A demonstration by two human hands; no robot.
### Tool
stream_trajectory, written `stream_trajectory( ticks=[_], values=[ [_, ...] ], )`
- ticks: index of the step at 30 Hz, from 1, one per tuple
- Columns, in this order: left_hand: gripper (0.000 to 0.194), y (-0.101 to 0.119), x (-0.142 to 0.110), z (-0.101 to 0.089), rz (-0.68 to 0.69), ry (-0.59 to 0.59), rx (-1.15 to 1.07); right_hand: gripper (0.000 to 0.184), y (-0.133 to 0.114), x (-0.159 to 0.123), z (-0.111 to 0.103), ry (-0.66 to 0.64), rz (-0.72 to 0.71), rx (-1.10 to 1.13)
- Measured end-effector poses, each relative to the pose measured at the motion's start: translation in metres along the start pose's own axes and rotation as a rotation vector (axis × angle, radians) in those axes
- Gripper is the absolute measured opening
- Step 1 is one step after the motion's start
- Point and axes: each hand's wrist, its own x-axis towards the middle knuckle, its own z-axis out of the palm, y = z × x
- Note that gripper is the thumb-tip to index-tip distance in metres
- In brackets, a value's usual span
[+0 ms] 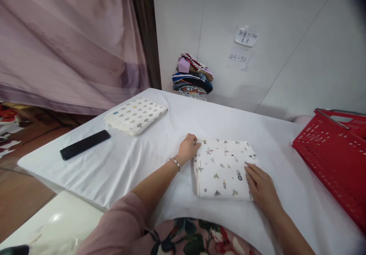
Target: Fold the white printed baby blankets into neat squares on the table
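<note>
On the white-draped counter, a folded white cloth is laid flat between the two hands, close to the wearer's body. It is folded into a near-square, and several layers are shown along its left edge. Its top is scattered with small, well-spaced motifs in muted green, grey, brown and black; a star-like figure is printed near the upper left and a dark looped one near the right side. The upper-left corner is touched by the left hand, whose grip is nearly closed, with fingers bent; whether any fabric is pinched cannot be told. The right edge is covered by the right hand; its grip is partly opened, with fingertips laid on the printed top, and whether the edge is clasped cannot be told. Farther left, another folded cloth, patterned with rows of grey-green motifs, is placed near a long black object. At the far right, a red basket is set, well apart from the second cloth.
</note>
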Motion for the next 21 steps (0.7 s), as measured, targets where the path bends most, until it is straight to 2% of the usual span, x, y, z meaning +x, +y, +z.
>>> stream_trajectory(
  ticks=[4, 9, 13, 17, 21],
  values=[
    [0.009, -0.002, 0.001, -0.001, 0.009, -0.015, -0.078, 0.040, -0.002, 0.000, -0.002, 0.004, 0.005, 0.001],
    [0.012, -0.012, 0.012, 0.002, -0.126, 0.028, -0.183, 0.040, -0.005, 0.001, -0.003, 0.013, 0.000, 0.004],
    [0.014, -0.020, 0.019, 0.007, -0.206, 0.004, -0.177, 0.039, -0.005, 0.001, -0.003, 0.009, 0.003, 0.013],
    [0.015, -0.022, 0.018, 0.008, -0.173, 0.001, -0.223, 0.036, -0.008, 0.007, -0.005, 0.010, -0.004, 0.070],
    [0.017, -0.016, 0.017, 0.006, -0.071, 0.041, -0.222, 0.037, -0.025, 0.028, -0.011, -0.027, -0.074, 0.125]
  ],
)
